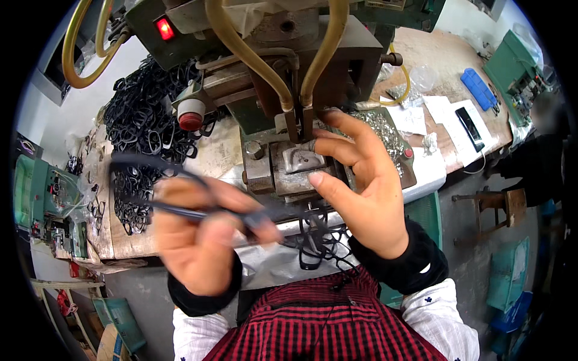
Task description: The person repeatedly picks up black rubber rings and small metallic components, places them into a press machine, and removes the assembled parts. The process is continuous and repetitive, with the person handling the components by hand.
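Note:
My left hand [201, 231] is closed around a black eyeglass frame [171, 209], both smeared by motion, left of the machine's metal fixture. My right hand [370, 189] is over the right side of the fixture [301, 161], thumb and fingers apart, with no object visible between them. Its fingertips are close to two upright metal electrodes [298, 125], fed by yellowish hoses [328, 51]. I cannot tell whether they touch the metal. Several black eyeglass frames [310, 259] lie on the silvery sheet in front of the fixture, below my hands.
A large heap of black eyeglass frames [141, 114] covers the bench at left, beside a red button [191, 120]. Small metal parts [385, 135] fill a tray at right. Farther right lie a phone [469, 129] and a blue tray [478, 89]. A wooden stool [497, 207] stands near a person.

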The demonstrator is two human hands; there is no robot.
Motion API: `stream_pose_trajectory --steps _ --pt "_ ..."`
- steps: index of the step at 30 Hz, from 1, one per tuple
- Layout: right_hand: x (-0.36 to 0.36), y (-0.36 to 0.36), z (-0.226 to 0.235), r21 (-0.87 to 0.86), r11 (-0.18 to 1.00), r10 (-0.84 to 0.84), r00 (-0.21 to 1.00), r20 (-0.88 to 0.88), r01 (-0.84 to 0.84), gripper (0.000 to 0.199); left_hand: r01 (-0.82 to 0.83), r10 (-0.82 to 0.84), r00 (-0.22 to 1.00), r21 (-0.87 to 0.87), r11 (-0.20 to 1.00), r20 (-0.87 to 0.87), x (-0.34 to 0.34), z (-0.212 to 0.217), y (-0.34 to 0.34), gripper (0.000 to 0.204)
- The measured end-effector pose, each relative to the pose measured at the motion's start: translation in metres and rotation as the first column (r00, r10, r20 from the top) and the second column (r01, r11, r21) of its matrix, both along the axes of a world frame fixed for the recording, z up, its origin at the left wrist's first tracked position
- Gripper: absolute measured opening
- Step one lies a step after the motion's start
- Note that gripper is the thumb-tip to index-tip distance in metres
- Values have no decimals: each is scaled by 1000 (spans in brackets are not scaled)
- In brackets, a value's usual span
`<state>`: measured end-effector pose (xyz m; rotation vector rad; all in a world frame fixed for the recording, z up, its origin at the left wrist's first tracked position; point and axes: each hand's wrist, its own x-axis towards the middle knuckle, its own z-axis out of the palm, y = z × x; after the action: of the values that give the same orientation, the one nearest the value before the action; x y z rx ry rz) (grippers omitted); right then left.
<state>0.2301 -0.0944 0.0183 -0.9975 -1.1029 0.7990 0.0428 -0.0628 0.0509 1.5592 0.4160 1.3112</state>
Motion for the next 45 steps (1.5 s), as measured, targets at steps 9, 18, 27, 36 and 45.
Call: stream_pose_trajectory --steps 9,18,27,36,45 --pt "103 2 -101 198 816 -387 259 885 544 20 254 -464 882 -915 313 86 34 -21 0 39" --pt "91 25 -93 231 961 -262 230 937 150 25 224 -449 892 -913 342 51 31 -26 -3 40" --pt "96 8 -107 -15 833 -487 747 454 552 14 -495 483 867 -335 802 -125 -66 -123 6 11" --pt "95 31 -109 33 848 -450 688 570 528 14 -973 769 25 160 165 -639 -232 -230 217 47" --pt "93 -24 -89 29 821 -497 689 527 570 12 -884 807 25 364 293 -589 -208 -237 164 42"
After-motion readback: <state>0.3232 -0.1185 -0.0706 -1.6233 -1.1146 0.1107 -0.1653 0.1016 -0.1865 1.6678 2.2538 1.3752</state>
